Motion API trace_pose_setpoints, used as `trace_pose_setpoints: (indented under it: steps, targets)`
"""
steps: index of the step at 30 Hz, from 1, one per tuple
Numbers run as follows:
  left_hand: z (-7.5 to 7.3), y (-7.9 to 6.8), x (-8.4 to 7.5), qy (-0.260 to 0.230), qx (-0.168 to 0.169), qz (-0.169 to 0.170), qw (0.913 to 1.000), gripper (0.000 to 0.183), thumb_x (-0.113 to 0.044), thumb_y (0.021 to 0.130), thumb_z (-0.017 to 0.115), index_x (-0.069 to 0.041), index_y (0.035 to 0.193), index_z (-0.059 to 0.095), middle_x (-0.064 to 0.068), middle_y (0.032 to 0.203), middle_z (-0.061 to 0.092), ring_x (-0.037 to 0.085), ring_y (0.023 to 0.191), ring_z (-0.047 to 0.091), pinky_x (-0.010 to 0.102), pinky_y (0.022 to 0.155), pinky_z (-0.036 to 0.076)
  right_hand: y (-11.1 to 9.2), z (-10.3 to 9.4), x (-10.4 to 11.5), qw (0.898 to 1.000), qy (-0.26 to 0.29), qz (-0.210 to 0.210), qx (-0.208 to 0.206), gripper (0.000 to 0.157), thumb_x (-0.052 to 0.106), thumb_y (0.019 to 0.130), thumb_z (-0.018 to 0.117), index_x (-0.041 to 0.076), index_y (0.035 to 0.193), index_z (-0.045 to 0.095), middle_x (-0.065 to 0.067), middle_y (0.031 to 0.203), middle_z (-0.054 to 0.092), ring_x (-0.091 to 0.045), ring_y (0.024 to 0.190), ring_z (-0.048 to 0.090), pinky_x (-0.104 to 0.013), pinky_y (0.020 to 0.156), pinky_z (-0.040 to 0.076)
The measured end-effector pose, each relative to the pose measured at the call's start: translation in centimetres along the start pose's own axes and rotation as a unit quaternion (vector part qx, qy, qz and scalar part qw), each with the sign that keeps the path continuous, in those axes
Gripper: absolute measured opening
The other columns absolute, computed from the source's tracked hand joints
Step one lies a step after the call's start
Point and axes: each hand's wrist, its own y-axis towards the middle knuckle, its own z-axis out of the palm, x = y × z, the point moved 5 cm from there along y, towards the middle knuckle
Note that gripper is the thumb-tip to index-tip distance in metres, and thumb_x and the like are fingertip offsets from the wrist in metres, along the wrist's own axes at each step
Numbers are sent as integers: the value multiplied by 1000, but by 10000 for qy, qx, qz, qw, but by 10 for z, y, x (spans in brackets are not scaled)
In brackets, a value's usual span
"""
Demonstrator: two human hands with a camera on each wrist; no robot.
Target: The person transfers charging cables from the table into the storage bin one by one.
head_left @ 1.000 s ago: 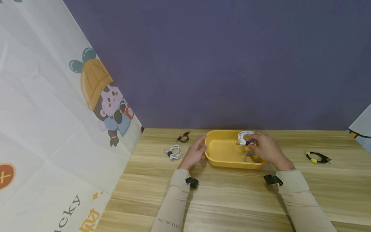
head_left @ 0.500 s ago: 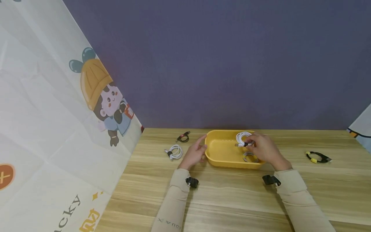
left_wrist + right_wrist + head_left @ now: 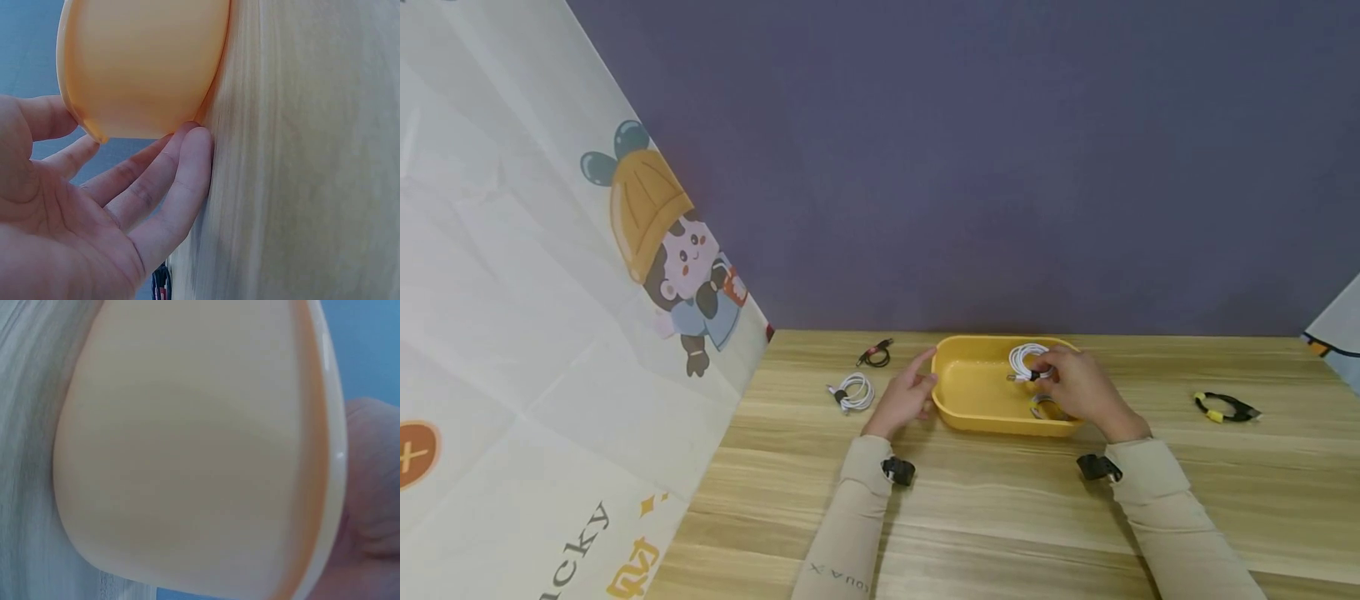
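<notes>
At its left end, a yellow plastic basket [image 3: 977, 424] is held by my left hand [image 3: 901, 402]. In the left wrist view, the thumb and forefinger reach the basket's rim while other fingertips touch its lower side. My right hand [image 3: 1093, 393] pinches a coiled white cable [image 3: 1021, 358] over the right part of the basket. A black tie binds this coil. Below it, a grey coiled cable with yellow bits [image 3: 1039, 407] lies in the basket, partly hidden by the right hand. The basket's wall fills the right wrist view and hides the right fingers.
Left of the basket lie a second white coiled cable [image 3: 852, 392] and a small black cable with a red tie [image 3: 876, 353]. A black cable with yellow ties [image 3: 1225, 407] lies on the wooden table [image 3: 992, 517] at right. A dark blue panel [image 3: 1000, 167] stands behind.
The right hand has shifted slightly left with the white cable, covering more of the grey cable. The left hand stays at the basket's end.
</notes>
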Motion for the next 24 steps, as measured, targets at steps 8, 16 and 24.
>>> trace_pose_setpoints:
  steps: [8,16,24]
  targets:
    - [0,-1,0,-35,10,-53,10000,48,-34,101,49,-46,145,34,13,108,67,27,74,66,34,60,60,1,6,0,10000,2,61,-6,22,7,83,71,3,104,71,-10,95,67,-21,77,65,-38,65,54]
    - [0,0,1,-49,14,-49,10000,48,-34,100,50,-48,144,35,11,108,67,26,74,66,33,59,60,0,13,-2,9997,-35,172,140,28,10,86,67,4,113,70,-14,103,67,-26,83,65,-46,73,55]
    - [0,0,0,-63,33,-13,10000,48,-33,101,49,-45,145,35,11,105,67,26,72,65,33,59,60,1,17,-1,9991,-159,324,228,23,12,85,68,4,106,71,-11,96,65,-24,80,66,-45,68,56]
